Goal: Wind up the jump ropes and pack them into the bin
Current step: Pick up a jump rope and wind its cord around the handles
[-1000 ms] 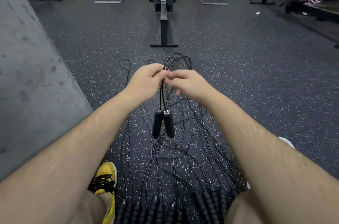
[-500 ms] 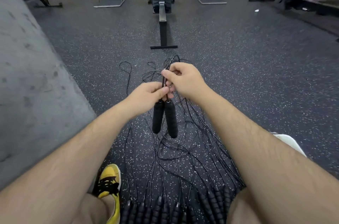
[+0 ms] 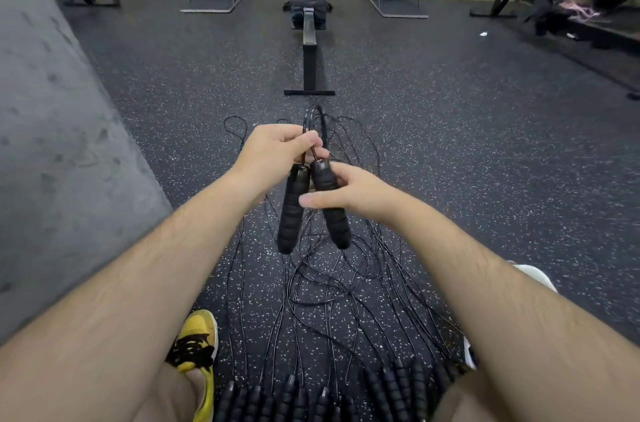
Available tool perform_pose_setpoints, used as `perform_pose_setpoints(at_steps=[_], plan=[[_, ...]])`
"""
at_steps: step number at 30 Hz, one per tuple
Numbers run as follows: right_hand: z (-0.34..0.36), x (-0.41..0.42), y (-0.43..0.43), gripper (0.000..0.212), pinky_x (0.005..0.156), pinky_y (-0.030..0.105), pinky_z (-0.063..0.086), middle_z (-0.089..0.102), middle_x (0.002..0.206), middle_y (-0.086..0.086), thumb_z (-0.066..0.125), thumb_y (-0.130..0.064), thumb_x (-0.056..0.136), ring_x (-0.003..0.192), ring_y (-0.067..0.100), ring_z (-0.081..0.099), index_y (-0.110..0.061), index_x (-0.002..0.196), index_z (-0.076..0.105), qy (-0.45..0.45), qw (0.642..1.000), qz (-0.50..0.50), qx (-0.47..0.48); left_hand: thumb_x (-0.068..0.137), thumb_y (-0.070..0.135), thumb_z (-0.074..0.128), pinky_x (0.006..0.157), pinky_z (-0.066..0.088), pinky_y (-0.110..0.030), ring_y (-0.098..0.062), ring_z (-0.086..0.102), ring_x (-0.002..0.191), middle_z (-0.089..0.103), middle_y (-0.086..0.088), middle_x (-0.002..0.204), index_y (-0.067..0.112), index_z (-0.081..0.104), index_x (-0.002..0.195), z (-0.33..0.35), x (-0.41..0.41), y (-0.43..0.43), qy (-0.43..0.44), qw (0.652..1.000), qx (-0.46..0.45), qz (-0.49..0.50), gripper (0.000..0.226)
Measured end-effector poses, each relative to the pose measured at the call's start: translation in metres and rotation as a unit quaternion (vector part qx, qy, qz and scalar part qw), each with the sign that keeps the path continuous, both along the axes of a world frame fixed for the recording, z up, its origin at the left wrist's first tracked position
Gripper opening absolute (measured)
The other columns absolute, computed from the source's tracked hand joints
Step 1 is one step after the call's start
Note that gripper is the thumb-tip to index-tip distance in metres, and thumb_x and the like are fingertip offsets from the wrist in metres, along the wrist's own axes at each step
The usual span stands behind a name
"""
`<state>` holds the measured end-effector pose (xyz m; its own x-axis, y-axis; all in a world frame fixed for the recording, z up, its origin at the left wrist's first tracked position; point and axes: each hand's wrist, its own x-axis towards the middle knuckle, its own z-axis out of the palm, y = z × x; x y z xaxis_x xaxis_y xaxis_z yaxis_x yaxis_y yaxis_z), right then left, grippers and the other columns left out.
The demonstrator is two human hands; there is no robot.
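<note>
Speckled rubber flooring (image 3: 450,151) runs toward a rowing machine (image 3: 309,41). Above tangled jump ropes (image 3: 332,286) lying on it, the left hand (image 3: 277,155) pinches the cord loop (image 3: 320,117) over two hanging foam handles (image 3: 292,210). The right hand (image 3: 353,193) curls around the right-side one.

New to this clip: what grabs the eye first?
Centre frame: the left hand pinches a thin black cord just above two ribbed black foam handles, and the right hand grips the right one. Below, a tangle of black jump ropes sprawls on the speckled rubber floor; a black rowing machine stands beyond.
</note>
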<state>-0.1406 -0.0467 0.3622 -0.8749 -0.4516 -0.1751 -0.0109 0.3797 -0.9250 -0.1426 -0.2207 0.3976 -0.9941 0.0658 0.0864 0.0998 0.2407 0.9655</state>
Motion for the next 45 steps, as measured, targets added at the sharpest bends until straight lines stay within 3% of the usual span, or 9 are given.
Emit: perform_pose_setpoints(at_steps=[9,12,15,19,25,30,34,42,45], plan=[[-0.008,0.005,-0.013,0.034,0.087,0.041,0.053,0.073,0.097,0.009,0.081,-0.025,0.081,0.083,0.026,0.066,-0.002,0.104,0.070,-0.039,0.996,-0.019,-0.083,0.103,0.023,0.058,0.076,0.058,-0.029,-0.016,0.071,0.079,0.078,-0.007,0.091,0.009,0.070,0.097,0.010,0.002,-0.003,-0.053,0.993,0.103,0.020,0.019],[-0.001,0.005,-0.009,0.012,0.092,0.049,0.057,0.076,0.098,0.011,0.078,-0.023,0.083,0.089,0.029,0.072,-0.016,0.092,0.073,-0.039,0.997,0.010,-0.060,0.104,0.038,0.054,0.078,0.060,-0.032,-0.013,0.073,0.073,0.077,0.001,0.079,0.011,0.073,0.092,0.011,0.003,-0.014,-0.053,0.995,-0.060,0.060,0.035],[0.004,0.003,-0.005,0.022,0.095,0.055,0.055,0.076,0.096,0.012,0.080,-0.033,0.076,0.092,0.033,0.073,-0.016,0.088,0.073,-0.032,0.999,0.016,-0.014,0.095,0.030,0.054,0.090,0.054,-0.041,-0.023,0.067,0.100,0.070,0.002,0.106,0.019,0.065,0.110,0.011,0.010,-0.033,0.102,0.899,-0.415,0.096,0.021],[0.011,0.001,0.000,0.040,0.092,0.053,0.056,0.075,0.095,0.014,0.081,-0.037,0.071,0.089,0.031,0.074,-0.006,0.092,0.071,-0.019,0.996,0.044,0.074,0.069,0.015,0.065,0.117,0.031,-0.041,-0.022,0.038,0.141,0.042,0.000,0.151,0.022,0.038,0.152,0.004,0.022,-0.033,0.255,0.813,-0.498,-0.164,0.087],[0.023,0.006,-0.003,0.029,0.077,0.033,0.058,0.076,0.084,0.001,0.086,-0.035,0.074,0.078,0.019,0.072,-0.015,0.090,0.072,0.023,0.992,0.046,0.113,0.070,0.041,0.073,0.085,0.044,-0.041,-0.027,0.057,0.102,0.053,-0.002,0.118,0.019,0.052,0.132,-0.014,0.013,-0.017,0.310,0.724,-0.592,-0.171,0.069],[0.038,0.010,0.002,0.081,0.076,0.033,0.050,0.062,0.099,-0.014,0.076,-0.084,0.049,0.087,0.012,0.061,-0.034,0.110,0.054,0.196,0.916,-0.034,0.349,0.073,0.036,0.078,0.076,0.049,-0.043,-0.030,0.060,0.092,0.045,-0.002,0.108,0.015,0.048,0.117,-0.012,0.007,-0.025,0.193,0.795,-0.567,-0.095,0.057],[0.031,0.013,0.003,0.108,0.090,0.041,0.050,0.043,0.126,-0.002,0.084,-0.071,0.053,0.107,0.027,0.058,-0.043,0.141,0.028,0.230,0.914,-0.076,0.325,0.075,0.030,0.076,0.074,0.047,-0.042,-0.029,0.056,0.083,0.039,0.001,0.106,0.016,0.044,0.115,-0.011,0.007,-0.029,0.136,0.829,-0.539,-0.058,0.053],[0.024,0.014,-0.006,0.061,0.084,0.036,0.051,0.031,0.114,0.001,0.079,-0.031,0.073,0.086,0.026,0.059,-0.030,0.122,0.043,0.272,0.924,-0.108,0.246,0.081,0.033,0.071,0.075,0.049,-0.042,-0.036,0.061,0.090,0.043,-0.004,0.114,0.018,0.042,0.130,-0.007,0.011,-0.026,0.138,0.827,-0.544,-0.039,0.059],[0.019,0.012,-0.010,0.056,0.081,0.038,0.048,0.043,0.114,0.000,0.073,-0.045,0.073,0.102,0.027,0.049,-0.024,0.117,0.045,0.351,0.855,-0.125,0.361,0.082,0.034,0.068,0.070,0.045,-0.039,-0.035,0.061,0.090,0.044,-0.003,0.109,0.015,0.046,0.119,-0.009,0.013,-0.023,0.160,0.819,-0.550,-0.039,0.047]])
